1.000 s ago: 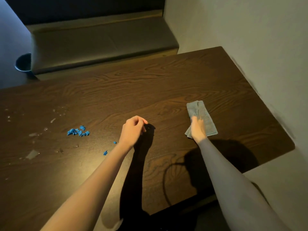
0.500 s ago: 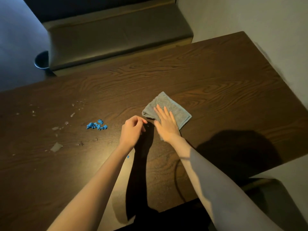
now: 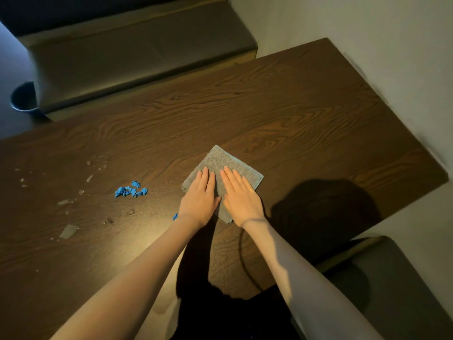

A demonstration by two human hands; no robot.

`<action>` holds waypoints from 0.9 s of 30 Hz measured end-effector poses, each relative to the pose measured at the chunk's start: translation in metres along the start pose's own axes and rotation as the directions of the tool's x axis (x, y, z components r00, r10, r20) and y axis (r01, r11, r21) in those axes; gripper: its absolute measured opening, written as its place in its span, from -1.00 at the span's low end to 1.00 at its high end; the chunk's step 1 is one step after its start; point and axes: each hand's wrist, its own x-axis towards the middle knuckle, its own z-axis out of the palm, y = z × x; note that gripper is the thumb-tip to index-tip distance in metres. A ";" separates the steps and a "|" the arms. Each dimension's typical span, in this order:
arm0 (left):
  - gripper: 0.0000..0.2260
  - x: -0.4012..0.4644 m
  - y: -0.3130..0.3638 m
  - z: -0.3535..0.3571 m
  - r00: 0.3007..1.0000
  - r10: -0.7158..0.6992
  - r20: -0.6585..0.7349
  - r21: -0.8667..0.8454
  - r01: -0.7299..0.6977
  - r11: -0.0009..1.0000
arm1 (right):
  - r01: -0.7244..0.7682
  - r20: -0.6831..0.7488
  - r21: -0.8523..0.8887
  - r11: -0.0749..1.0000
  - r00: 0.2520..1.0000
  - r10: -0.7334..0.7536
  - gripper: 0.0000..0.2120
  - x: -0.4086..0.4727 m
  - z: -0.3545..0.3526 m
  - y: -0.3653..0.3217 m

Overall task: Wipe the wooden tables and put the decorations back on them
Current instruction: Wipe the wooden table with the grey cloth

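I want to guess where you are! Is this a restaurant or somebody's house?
Probably a restaurant or café booth, though I can't be sure. A padded bench seat runs behind the long wooden table, another seat sits opposite, and both hands press a grey cloth.

Table (image 3: 282,106): dark brown wood, strong grain, right edge against the wall. Grey cloth (image 3: 221,160): folded terry square, turned diamond-wise, flat on the table near the middle of the near half. Left hand (image 3: 199,196) and right hand (image 3: 241,195) both press flat on it, fingers straight, side by side. Left of the cloth: cluster of small blue scraps (image 3: 131,191), one more blue bit (image 3: 175,216) by the left wrist, scattered water droplets (image 3: 98,163) further left.
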 end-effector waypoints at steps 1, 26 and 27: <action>-0.40 0.005 0.003 0.001 1.000 0.019 0.002 0.048 -0.019 0.999 | -0.006 0.001 -0.004 1.000 1.000 0.006 -0.37 0.002 -0.004 0.005; -0.49 0.054 0.099 0.012 0.951 0.307 0.032 0.244 -0.305 0.921 | -0.358 -0.092 0.132 0.924 0.924 0.371 -0.50 -0.034 -0.006 0.081; -0.48 0.042 0.089 0.016 0.954 0.298 0.040 0.237 -0.299 0.925 | -0.379 -0.112 0.116 0.918 0.913 0.391 -0.50 -0.040 -0.005 0.065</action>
